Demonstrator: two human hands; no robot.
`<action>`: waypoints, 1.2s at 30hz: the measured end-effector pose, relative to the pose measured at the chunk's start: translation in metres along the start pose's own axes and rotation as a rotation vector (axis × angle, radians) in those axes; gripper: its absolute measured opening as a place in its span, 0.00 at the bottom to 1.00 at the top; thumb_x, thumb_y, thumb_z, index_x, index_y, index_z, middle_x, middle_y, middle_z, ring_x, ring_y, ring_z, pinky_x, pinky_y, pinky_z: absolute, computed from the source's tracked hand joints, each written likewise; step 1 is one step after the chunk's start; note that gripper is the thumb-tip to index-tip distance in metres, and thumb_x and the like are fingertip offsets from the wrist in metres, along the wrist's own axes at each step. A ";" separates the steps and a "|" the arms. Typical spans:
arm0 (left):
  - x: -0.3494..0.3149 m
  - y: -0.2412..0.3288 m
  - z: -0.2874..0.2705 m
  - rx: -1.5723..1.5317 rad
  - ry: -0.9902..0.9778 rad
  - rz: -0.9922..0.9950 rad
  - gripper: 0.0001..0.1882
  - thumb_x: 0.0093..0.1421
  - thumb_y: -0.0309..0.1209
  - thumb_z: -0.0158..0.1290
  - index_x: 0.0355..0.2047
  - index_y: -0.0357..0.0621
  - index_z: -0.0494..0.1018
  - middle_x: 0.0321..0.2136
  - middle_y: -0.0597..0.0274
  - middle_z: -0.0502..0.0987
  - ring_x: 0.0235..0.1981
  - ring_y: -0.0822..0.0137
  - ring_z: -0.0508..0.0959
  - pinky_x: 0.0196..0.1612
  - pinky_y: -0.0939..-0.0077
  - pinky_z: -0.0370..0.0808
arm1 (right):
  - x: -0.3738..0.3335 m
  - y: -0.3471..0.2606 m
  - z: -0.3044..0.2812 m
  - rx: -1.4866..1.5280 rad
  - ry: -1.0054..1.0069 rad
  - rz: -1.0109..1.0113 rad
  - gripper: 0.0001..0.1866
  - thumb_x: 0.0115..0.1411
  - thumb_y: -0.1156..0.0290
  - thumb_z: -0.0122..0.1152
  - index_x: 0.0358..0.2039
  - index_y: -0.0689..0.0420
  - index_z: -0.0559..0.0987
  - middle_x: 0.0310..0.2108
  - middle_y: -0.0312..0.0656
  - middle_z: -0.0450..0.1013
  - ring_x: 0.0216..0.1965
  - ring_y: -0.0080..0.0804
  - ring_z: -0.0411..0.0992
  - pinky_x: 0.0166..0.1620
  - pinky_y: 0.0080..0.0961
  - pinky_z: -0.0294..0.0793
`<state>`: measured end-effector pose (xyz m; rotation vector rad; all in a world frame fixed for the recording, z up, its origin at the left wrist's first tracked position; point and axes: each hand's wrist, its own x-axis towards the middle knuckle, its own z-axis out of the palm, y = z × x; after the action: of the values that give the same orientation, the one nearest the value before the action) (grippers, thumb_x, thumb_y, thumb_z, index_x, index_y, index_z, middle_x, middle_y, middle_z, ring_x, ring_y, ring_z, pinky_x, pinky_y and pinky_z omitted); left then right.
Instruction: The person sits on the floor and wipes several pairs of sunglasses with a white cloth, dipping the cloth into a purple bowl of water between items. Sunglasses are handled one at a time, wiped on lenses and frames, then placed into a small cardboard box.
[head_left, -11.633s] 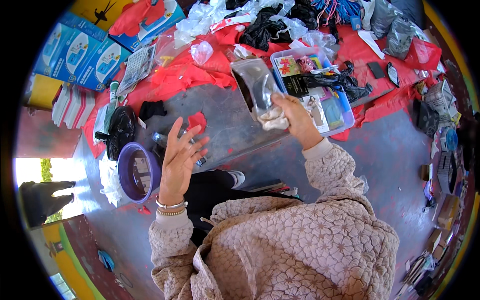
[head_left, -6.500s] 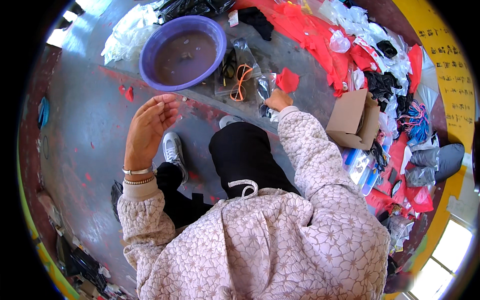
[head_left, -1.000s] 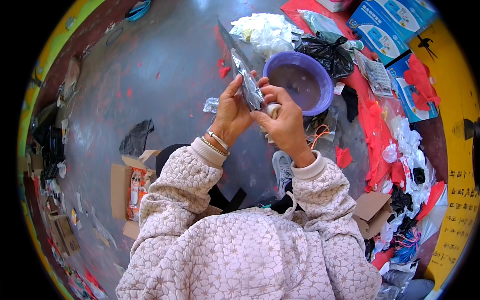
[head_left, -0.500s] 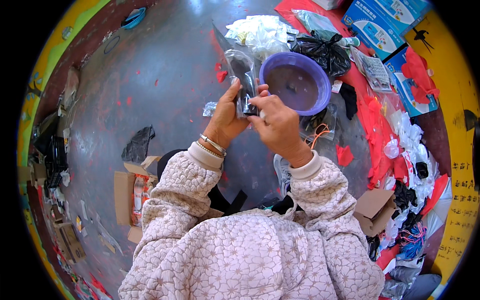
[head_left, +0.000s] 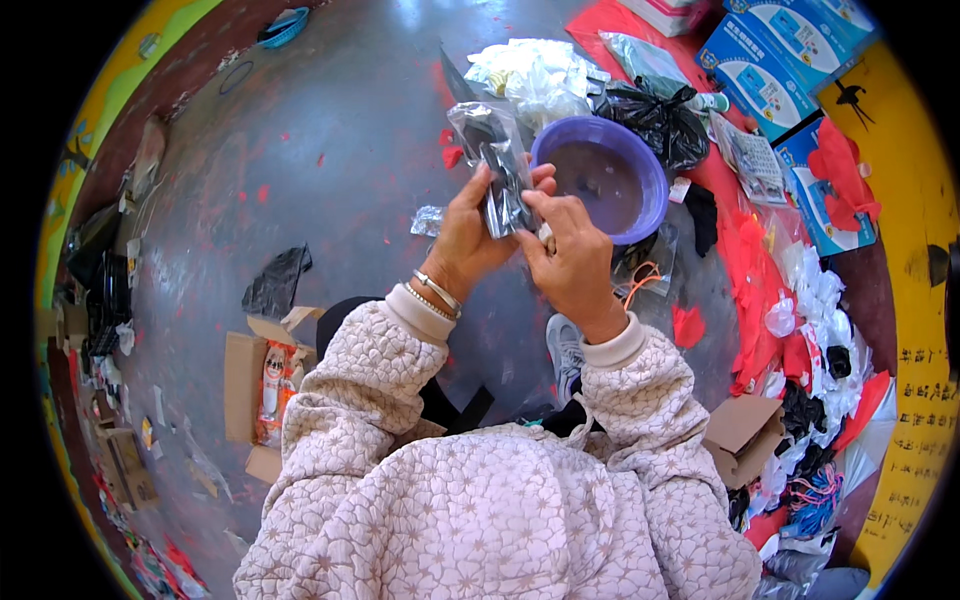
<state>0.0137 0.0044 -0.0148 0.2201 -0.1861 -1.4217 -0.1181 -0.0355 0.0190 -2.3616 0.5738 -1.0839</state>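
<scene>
Clear plastic packet (head_left: 495,165) upright, long axis near-vertical

Both hands, left hand (head_left: 468,238) and right hand (head_left: 572,262), pinch a clear plastic bag (head_left: 495,165) with dark stuff inside. A purple basin (head_left: 640,170) sits just right of it on the grey floor (head_left: 330,170).

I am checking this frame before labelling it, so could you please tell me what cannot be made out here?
Head view only:
- What is in the clear plastic bag: dark, blurred by glare and creases.
- The bag's lower end: covered by the left hand and right hand.
- The purple basin: its near rim is hidden behind the right hand.
- The open cardboard box: its right side is hidden by the left sleeve.
</scene>
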 end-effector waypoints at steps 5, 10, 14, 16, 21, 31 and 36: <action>-0.007 -0.004 0.016 0.073 -0.131 -0.018 0.27 0.62 0.42 0.37 0.57 0.40 0.51 0.55 0.48 0.59 0.54 0.59 0.64 0.57 0.63 0.60 | 0.000 0.004 0.000 -0.067 0.080 -0.051 0.17 0.43 0.74 0.61 0.37 0.55 0.72 0.27 0.42 0.69 0.27 0.41 0.71 0.29 0.32 0.69; -0.007 -0.008 0.015 0.079 -0.176 -0.039 0.27 0.61 0.40 0.42 0.58 0.43 0.51 0.55 0.49 0.58 0.55 0.58 0.63 0.57 0.61 0.60 | -0.003 -0.002 0.000 -0.184 0.073 -0.053 0.14 0.44 0.75 0.61 0.34 0.55 0.73 0.27 0.40 0.69 0.25 0.39 0.71 0.28 0.30 0.70; -0.009 -0.011 0.017 0.088 -0.168 -0.026 0.27 0.60 0.40 0.43 0.57 0.43 0.52 0.55 0.51 0.59 0.54 0.58 0.63 0.57 0.62 0.60 | -0.003 -0.003 0.000 -0.237 0.089 -0.099 0.12 0.44 0.76 0.61 0.32 0.56 0.73 0.27 0.41 0.70 0.25 0.39 0.71 0.27 0.30 0.70; -0.009 -0.009 0.022 0.110 -0.118 -0.040 0.28 0.60 0.41 0.45 0.57 0.44 0.54 0.54 0.52 0.60 0.53 0.60 0.63 0.56 0.63 0.61 | -0.003 -0.002 -0.001 -0.270 0.107 -0.144 0.11 0.44 0.76 0.61 0.31 0.57 0.74 0.27 0.41 0.70 0.25 0.39 0.71 0.27 0.29 0.69; -0.016 -0.001 0.018 0.347 -0.015 -0.048 0.23 0.58 0.37 0.49 0.51 0.40 0.60 0.44 0.56 0.69 0.46 0.64 0.70 0.48 0.69 0.68 | -0.005 -0.003 -0.001 -0.370 0.107 -0.247 0.10 0.45 0.76 0.59 0.31 0.58 0.74 0.26 0.41 0.70 0.27 0.37 0.71 0.29 0.29 0.70; -0.016 0.002 0.012 0.389 0.280 -0.121 0.14 0.55 0.25 0.51 0.42 0.37 0.65 0.35 0.59 0.73 0.36 0.66 0.75 0.38 0.74 0.76 | 0.011 0.003 -0.036 0.257 -0.095 0.283 0.13 0.46 0.77 0.60 0.35 0.61 0.73 0.26 0.38 0.69 0.27 0.25 0.70 0.28 0.20 0.68; -0.021 -0.012 0.013 0.620 0.113 -0.216 0.23 0.53 0.23 0.52 0.49 0.39 0.59 0.40 0.59 0.70 0.39 0.67 0.74 0.39 0.73 0.76 | 0.027 0.003 -0.044 0.478 0.262 0.159 0.12 0.49 0.81 0.54 0.37 0.59 0.72 0.30 0.38 0.67 0.31 0.21 0.67 0.32 0.18 0.68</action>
<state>-0.0041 0.0226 -0.0057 0.8484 -0.5217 -1.5272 -0.1365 -0.0633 0.0583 -1.7515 0.5132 -1.2982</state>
